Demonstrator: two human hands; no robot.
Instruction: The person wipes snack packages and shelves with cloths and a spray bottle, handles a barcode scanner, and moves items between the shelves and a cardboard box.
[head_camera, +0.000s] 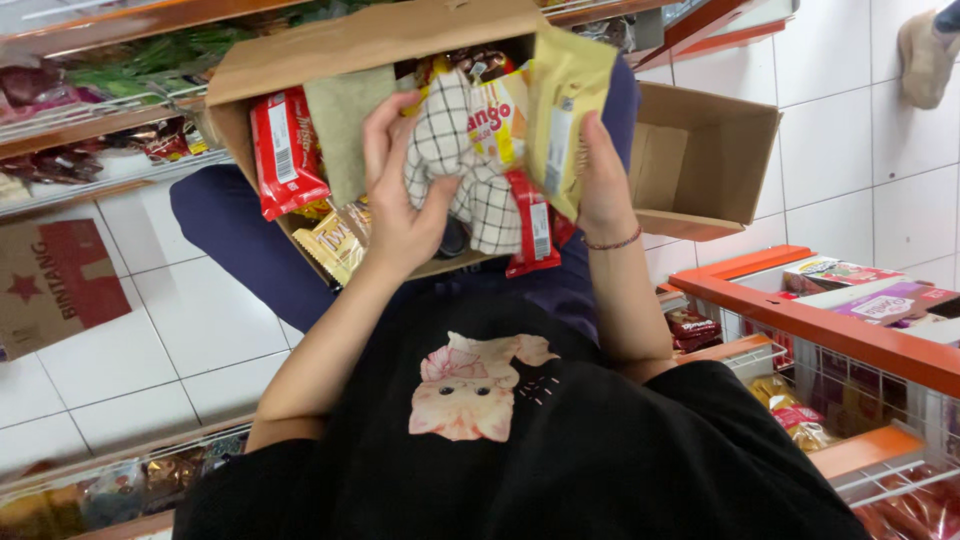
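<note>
An open cardboard box (370, 40) full of snack packets rests on my lap. My left hand (400, 205) grips a white packet with a black check pattern (450, 150) at the middle of the box. My right hand (603, 180), with a thin bracelet at the wrist, holds a pale yellow packet (565, 95) upright at the box's right side. Between the hands lie an orange and yellow packet (497, 120) and a red packet (533, 230). A red packet (282, 150) and gold-wrapped bars (335, 245) sit on the left in the box.
One box flap (705, 160) hangs open to the right. Orange-edged shelves with wire baskets of snacks (830, 330) stand at the right. More shelves (90, 120) run along the top left. A flat cardboard piece (60, 285) lies on the white tile floor. Someone's shoe (925, 55) shows at the top right.
</note>
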